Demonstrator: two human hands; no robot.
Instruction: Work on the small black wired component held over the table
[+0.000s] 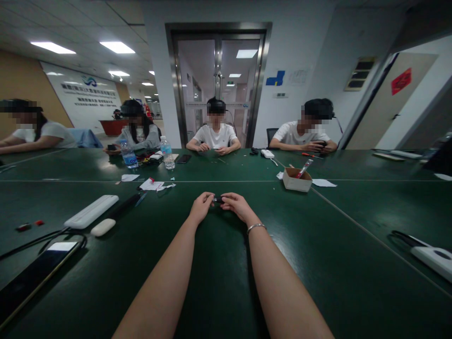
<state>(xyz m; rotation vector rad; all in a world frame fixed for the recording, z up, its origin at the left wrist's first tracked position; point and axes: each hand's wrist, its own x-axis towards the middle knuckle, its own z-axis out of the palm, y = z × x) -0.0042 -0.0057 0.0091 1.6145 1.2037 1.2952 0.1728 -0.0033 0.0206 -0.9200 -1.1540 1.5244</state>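
Note:
A small dark object (pixel 218 199) with a light, metallic-looking left end is held just above or on the green table (pixel 219 263). The fingers of my left hand (pixel 202 207) pinch its light end. On its dark end, the fingertips of my right hand (pixel 237 206) are closed; a silver bangle circles that wrist. Both hands are close together near the middle of the view. The object's details are too small to make out, and the fingertips partly cover it.
Left: a phone (pixel 38 273), a white power strip (pixel 92 212), a white oval case (pixel 103 227) and cables. Beyond my hands: paper scraps (pixel 151 184), two bottles (pixel 167 153) and a small box (pixel 296 181). Right: a white device (pixel 434 259). Several people sit across the table.

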